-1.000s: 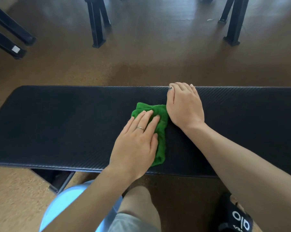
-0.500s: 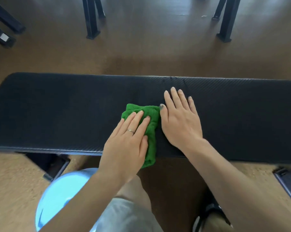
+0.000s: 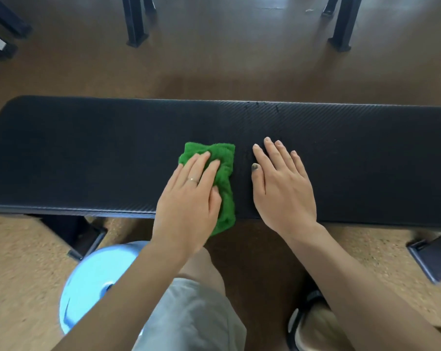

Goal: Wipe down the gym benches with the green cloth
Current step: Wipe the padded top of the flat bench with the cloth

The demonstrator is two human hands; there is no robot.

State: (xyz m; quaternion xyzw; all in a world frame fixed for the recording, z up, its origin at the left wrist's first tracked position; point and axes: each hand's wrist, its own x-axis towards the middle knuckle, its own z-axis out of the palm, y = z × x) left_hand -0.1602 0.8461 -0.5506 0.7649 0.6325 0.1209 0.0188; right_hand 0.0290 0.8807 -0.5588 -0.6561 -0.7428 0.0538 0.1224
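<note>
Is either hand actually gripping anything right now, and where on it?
Nothing is gripped. The left hand presses flat, fingers straight, on the left side of the green cloth. The right hand lies flat on the bare bench beside it.

We have both hands on the bench, the cloth under the left one.

Our left hand (image 3: 189, 206) lies flat on the cloth (image 3: 223, 171), which sits on the bench pad (image 3: 87, 158) near its front edge and hangs slightly over it. Our right hand (image 3: 282, 188) rests flat on the pad just right of the cloth, apart from it. Below the bench's front edge, a stool (image 3: 92, 282) stands left of our knee (image 3: 201, 269); our sandalled foot (image 3: 310, 325) is to the right. Frame legs (image 3: 135, 21) stand on the floor behind the bench.
</note>
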